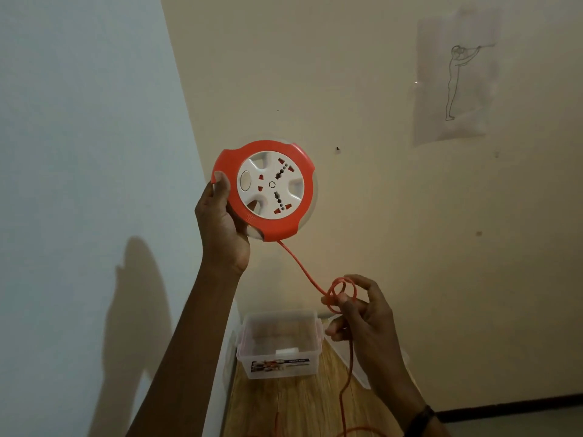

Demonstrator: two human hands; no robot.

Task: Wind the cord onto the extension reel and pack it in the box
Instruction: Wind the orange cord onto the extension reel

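- Head view, nearest the camera: a dark wristband (419, 419) circles the right forearm at 5 o'clock of the frame.
- Right hand (362, 316), at 4 o'clock of the frame centre: the thumb and curled fingers pinch the orange cord (299, 266), which forms a small loop just above the fingertips.
- Cord path: it leaves the extension reel (268, 187) at the reel's 6 o'clock and slants toward 5 o'clock to the right hand. From there it drops toward 6 o'clock, past the right side of the box (280, 345), to the frame's lower edge.
- Wooden surface (299, 402), at 6 o'clock of the frame: it bears the box.
- Box: clear plastic, open-topped and upright, with a printed label (280, 364) on its near wall. It stands at 6 o'clock of the reel, well apart from it, and at 9 o'clock of the right hand. A small white piece shows inside; what it is cannot be told.
- Left hand (220, 228), raised at 9 o'clock of the frame centre: it grips the reel's rim at the reel's 8 o'clock, thumb laid on the orange front edge, the other fingers hidden behind.
- Extension reel: round, an orange ring about a white socket face turned to the camera, held in the air above the box.
- Wall (347, 74), farthest: a sheet (457, 80) with a line-drawn figure hangs at 2 o'clock; the arm's shadow (135, 310) falls at 8 o'clock.
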